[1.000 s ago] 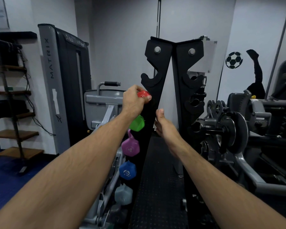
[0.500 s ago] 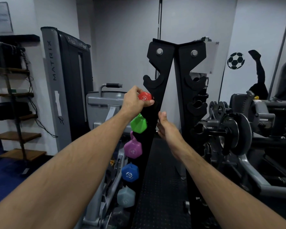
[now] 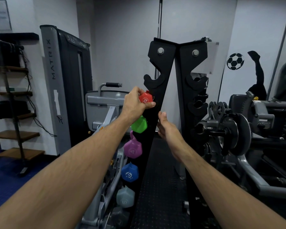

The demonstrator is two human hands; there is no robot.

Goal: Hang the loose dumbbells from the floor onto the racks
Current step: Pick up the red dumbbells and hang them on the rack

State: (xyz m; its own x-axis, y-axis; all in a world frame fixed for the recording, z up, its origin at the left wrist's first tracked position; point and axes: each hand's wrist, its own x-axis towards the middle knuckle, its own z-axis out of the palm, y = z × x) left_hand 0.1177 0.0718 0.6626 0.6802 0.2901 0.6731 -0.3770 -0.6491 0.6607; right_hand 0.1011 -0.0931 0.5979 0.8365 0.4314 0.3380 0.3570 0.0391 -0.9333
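Grip: the left hand (image 3: 135, 103) curls its fingers and thumb around the near head of the red dumbbell (image 3: 146, 99), clasping it against the rack; the right hand (image 3: 166, 126) holds nothing, fingers loose and straight, thumb up, resting along the inner edge of the left upright

Rack: the black rack (image 3: 157, 80) is two flat matte steel uprights meeting in a peak, each bolted with a round silver head, their outer edges cut into hooked notches; the top left notch is bare, directly above the red dumbbell

Room: a dark studded rubber mat (image 3: 162, 179) fills the open wedge between the uprights; a grey machine marked MATRIX (image 3: 53, 76) stands to the left, a plate-loaded machine (image 3: 234, 129) close on the right

Stored weights: down the left upright hang a green dumbbell (image 3: 139, 124), purple dumbbell (image 3: 133, 148), blue dumbbell (image 3: 130, 172) and pale grey dumbbell (image 3: 125, 197), all smooth, faceted, hexagonal-headed

Task piece: the red dumbbell is smallest, glossy, hexagonal, with a white printed 2; it sits at the second notch, just above the green
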